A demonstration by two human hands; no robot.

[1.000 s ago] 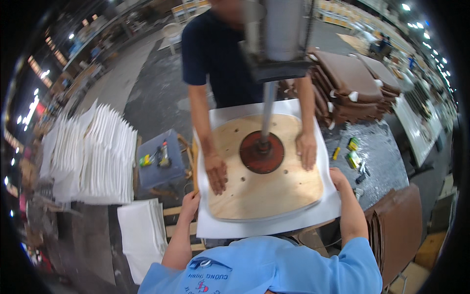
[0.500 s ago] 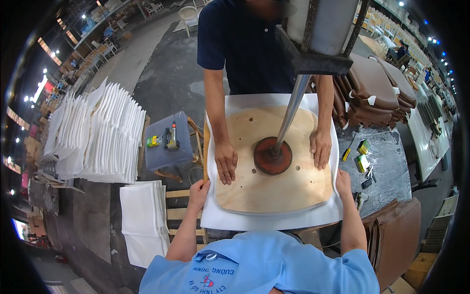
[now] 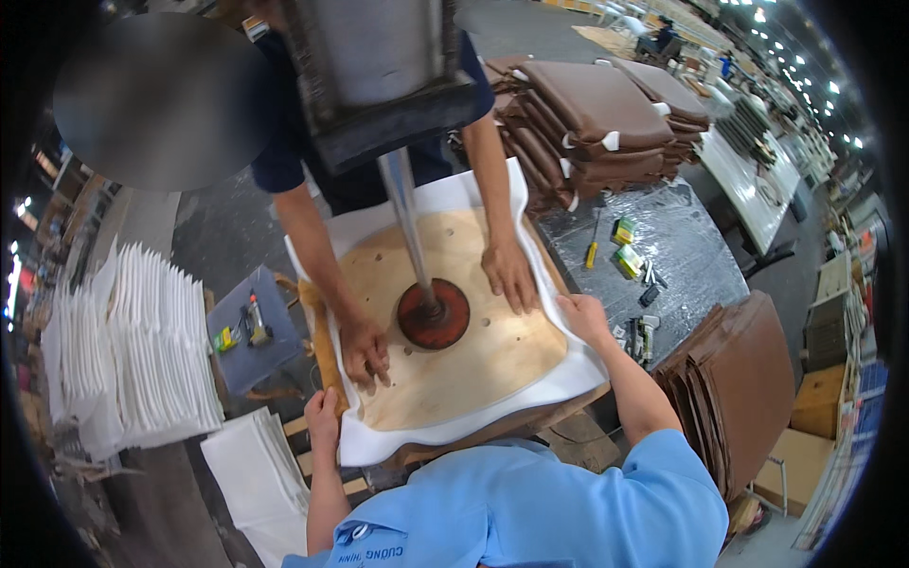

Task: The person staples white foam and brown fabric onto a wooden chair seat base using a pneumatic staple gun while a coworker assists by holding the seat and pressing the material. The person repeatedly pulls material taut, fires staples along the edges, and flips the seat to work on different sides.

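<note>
A pale plywood seat board [image 3: 464, 374] with small holes lies on a white foam sheet [image 3: 473, 417]. Beneath the foam, a brown cover [image 3: 502, 428] shows along the near and side edges. A round red press pad [image 3: 434, 317] on a metal rod bears down on the board. My left hand [image 3: 322, 417] is closed on the brown edge at the near left corner. At the right edge, my right hand [image 3: 584, 318] grips the foam's rim, its fingertips partly hidden. A co-worker's two hands [image 3: 365, 350] [image 3: 509, 275] rest flat on the board.
The press head [image 3: 379, 76] hangs above the far side. To the right, a plastic-covered table [image 3: 682, 227] bears a screwdriver [image 3: 593, 241] and small boxes; brown cushions [image 3: 597, 114] are piled behind it. White sheets [image 3: 133, 350] stand stacked at left, near a stool with a tool [image 3: 256, 322].
My view has swung to the right, shifting the scene leftward and tilting it. The pad stays on the board. More brown cover shows at the near edge. Both my hands remain at the side edges.
</note>
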